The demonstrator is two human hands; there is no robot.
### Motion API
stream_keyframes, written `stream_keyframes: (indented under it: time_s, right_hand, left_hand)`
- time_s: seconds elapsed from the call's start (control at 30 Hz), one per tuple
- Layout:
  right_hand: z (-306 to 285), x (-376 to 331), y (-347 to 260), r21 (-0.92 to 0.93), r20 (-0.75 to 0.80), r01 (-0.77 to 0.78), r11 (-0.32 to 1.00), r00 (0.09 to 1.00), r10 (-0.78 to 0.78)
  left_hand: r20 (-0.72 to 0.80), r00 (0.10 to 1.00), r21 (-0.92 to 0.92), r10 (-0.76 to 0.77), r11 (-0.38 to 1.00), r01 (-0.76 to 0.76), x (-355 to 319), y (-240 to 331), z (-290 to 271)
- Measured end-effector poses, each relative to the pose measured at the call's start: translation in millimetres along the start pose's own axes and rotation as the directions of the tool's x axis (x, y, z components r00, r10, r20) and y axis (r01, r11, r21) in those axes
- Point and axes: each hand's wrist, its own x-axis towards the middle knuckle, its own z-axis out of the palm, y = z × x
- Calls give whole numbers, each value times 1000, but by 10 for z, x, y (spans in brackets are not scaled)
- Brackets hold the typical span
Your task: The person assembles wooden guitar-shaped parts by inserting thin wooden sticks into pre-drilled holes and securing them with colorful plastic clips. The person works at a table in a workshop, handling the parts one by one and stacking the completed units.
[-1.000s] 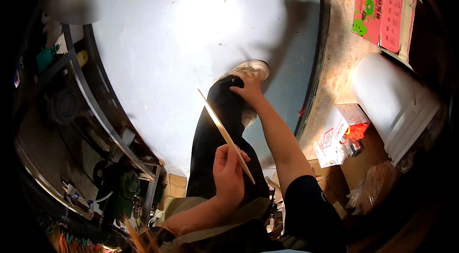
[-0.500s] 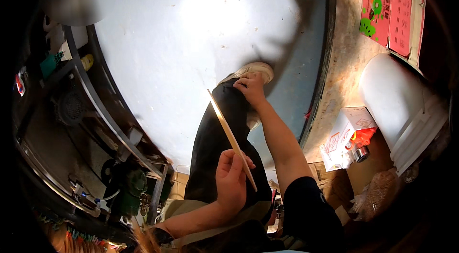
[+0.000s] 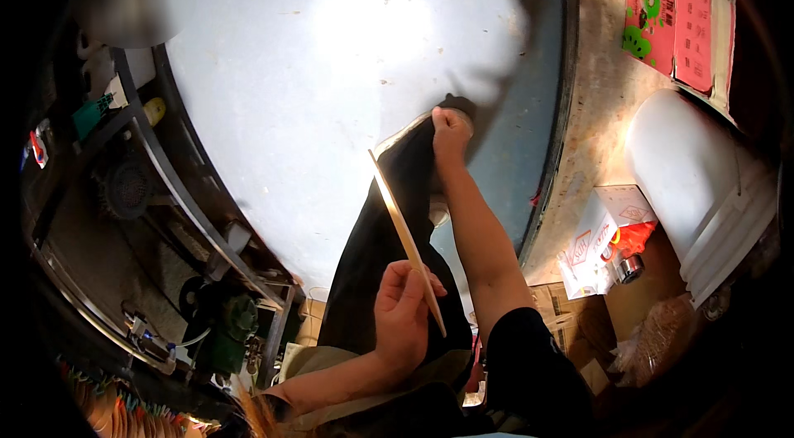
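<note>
My left hand (image 3: pixel 403 297) is closed around the lower part of a thin, pale wooden slat (image 3: pixel 397 219). The slat slants up and to the left, over my black trouser leg (image 3: pixel 376 227), and narrows toward its upper end. Farther away, my right hand (image 3: pixel 451 140) is closed at the knee, its fingers on the dark cloth, which seems drawn up to a point there. Part of a light shoe (image 3: pixel 439 210) shows beside the leg. Another pale shoe is mostly hidden behind the knee and right hand.
A pale blue board (image 3: pixel 273 107) with a dark rim spreads beyond my leg. At left stands a metal frame (image 3: pixel 178 198) with a green motor (image 3: pixel 236 318). On the right are a pink carton (image 3: pixel 691 24), a white bucket (image 3: pixel 682 157) and a small white box (image 3: pixel 591 244).
My right hand has moved slightly away from me and closed its fingers; the trouser cloth at the knee rises with it. The left hand and slat have barely shifted.
</note>
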Motion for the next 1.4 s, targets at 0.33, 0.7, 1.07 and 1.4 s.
stream_keyframes:
  time_s: [0.33, 0.7, 1.07, 1.4]
  right_hand:
    - [-867, 823, -616, 55, -486, 83, 995, 873, -46]
    - [-539, -647, -251, 278, 99, -161, 947, 985, 138]
    - [-224, -1171, -509, 404, 444, -237, 883, 895, 37]
    - [-719, -1328, 279, -172, 15, -315, 934, 947, 322]
  left_hand:
    - [18, 1000, -25, -6, 1000, 6, 0, -13, -55]
    - [-17, 999, -28, 41, 999, -42, 17, -125, -188]
    - [29, 996, 35, 81, 996, -82, -33, -283, -175]
    - [49, 997, 82, 56, 995, -60, -74, -480, -198]
